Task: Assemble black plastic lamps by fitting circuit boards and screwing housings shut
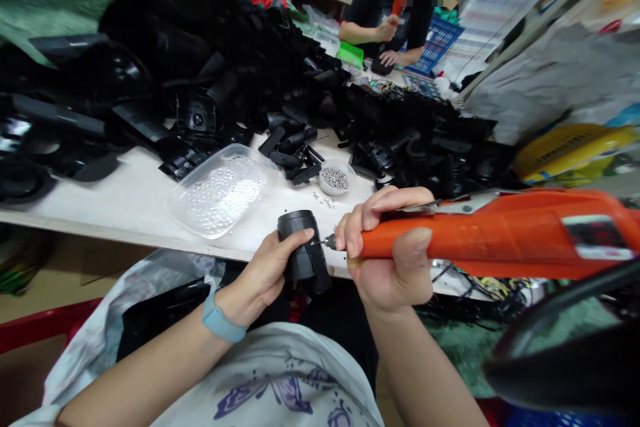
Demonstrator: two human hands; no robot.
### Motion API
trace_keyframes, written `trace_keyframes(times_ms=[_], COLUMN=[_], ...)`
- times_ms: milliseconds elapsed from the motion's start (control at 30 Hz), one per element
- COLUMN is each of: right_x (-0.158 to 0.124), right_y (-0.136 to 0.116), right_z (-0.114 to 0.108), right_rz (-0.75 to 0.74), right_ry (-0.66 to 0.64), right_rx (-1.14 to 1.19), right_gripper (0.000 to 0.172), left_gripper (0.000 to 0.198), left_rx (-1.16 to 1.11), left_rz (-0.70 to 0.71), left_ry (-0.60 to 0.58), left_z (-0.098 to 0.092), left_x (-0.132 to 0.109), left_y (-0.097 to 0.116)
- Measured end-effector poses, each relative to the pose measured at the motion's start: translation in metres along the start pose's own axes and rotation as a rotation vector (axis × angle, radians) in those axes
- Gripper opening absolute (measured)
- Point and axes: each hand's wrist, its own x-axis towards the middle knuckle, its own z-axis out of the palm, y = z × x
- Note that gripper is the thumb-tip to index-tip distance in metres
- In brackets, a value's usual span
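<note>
- Holding the black part [299, 259], the left hand [261, 271] is clamped on its side, with the thumb over the top.
- This part is at the near edge of the white table [125, 203]; it looks round like a short barrel, rather dull black, with a rim at the upper end and a long raised strip on the right side.
- The right hand [383, 273] is closed around the orange screwdriver [480, 233], and the thin bit meets the strip just beside the left thumb; a tiny shiny spot is there, too small to tell exactly.
- Farther, a clear plastic tray [176, 205] and a small tub [351, 185] of silver screws stand near to each other.
- Behind them lies a big heap of black parts [240, 73].
- Farthest, a co-worker [367, 17] in black sits.
</note>
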Motion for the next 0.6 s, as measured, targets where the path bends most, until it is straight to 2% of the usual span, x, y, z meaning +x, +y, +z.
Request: trace_keyframes(times_ms=[600], right_x=[-0.0007], right_y=[-0.0022], right_z=[0.0047], right_rz=[-0.058], right_ry=[-0.075], right_rx=[-0.016], right_gripper=[0.028], left_gripper=[0.038], left_rx=[-0.017], left_rz=[-0.021], left_ry=[-0.039], left_z=[-0.0075], left_x=[0.0058], left_y=[-0.0057])
